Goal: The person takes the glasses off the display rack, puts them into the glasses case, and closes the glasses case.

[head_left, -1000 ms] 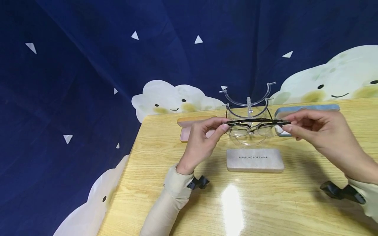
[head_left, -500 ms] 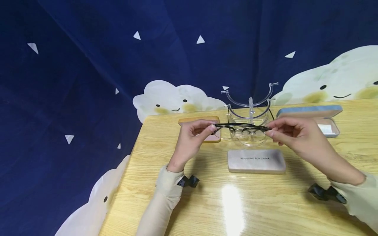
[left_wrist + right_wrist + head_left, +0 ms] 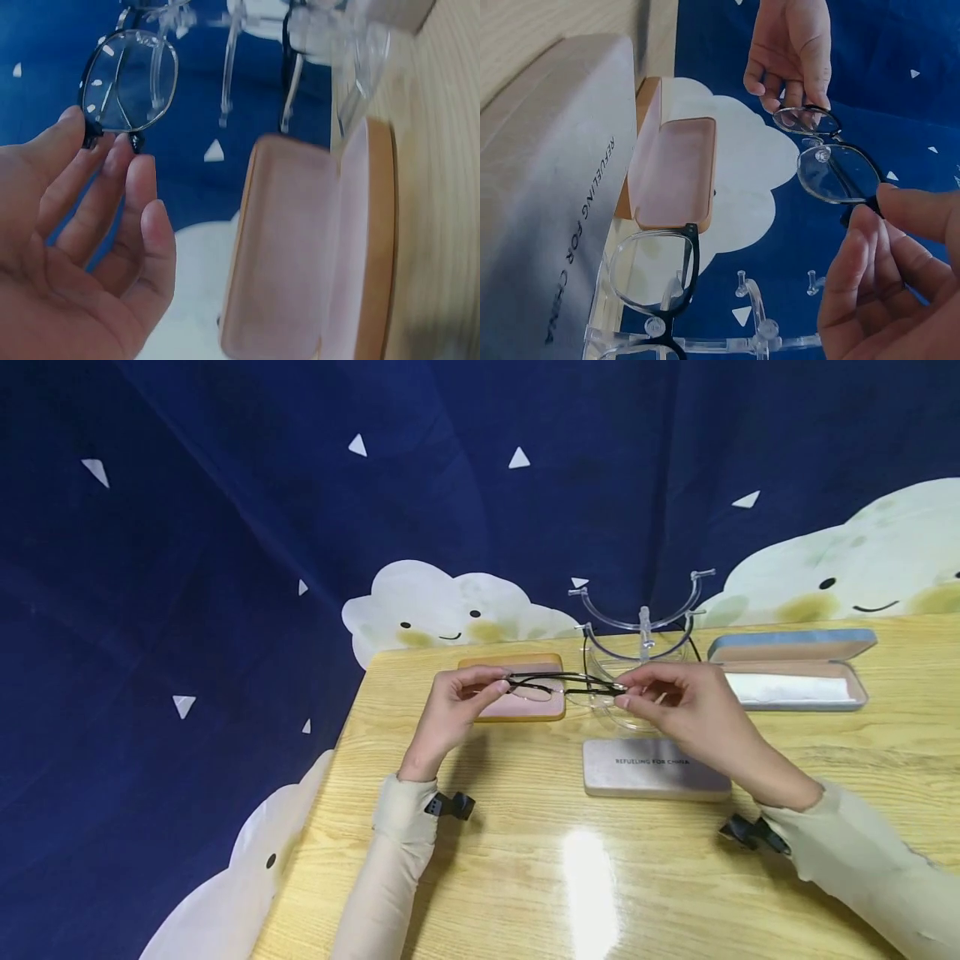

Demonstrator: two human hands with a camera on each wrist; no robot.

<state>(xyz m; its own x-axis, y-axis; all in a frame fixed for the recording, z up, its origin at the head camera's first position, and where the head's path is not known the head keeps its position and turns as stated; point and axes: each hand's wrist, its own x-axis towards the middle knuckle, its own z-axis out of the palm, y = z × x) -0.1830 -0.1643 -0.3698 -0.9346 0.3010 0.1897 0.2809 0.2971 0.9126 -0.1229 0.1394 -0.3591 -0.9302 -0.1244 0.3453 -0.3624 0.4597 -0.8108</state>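
Note:
A pair of eyeglasses (image 3: pixel 558 676) with black upper rims and thin metal lower rims is held level above the table, its temples apparently folded. My left hand (image 3: pixel 448 714) pinches one end between thumb and fingers, and my right hand (image 3: pixel 701 714) pinches the other. Behind and below the glasses lies an open orange glasses case (image 3: pixel 517 715) with pink lining, nothing seen inside. To its right stands a clear display stand (image 3: pixel 645 631). Another pair of black-rimmed glasses (image 3: pixel 694 274) sits on the stand, mostly hidden in the head view.
A closed pale grey glasses case (image 3: pixel 637 777) with printed lettering lies in front of the stand. At the right is an open blue glasses case (image 3: pixel 795 643) holding a white cloth (image 3: pixel 787 687). A dark blue curtain (image 3: pixel 465 510) hangs behind the wooden table (image 3: pixel 517 868).
Both hands have carried the glasses leftward, from in front of the stand to above the orange case's right part. The blue case and its cloth have come into fuller view.

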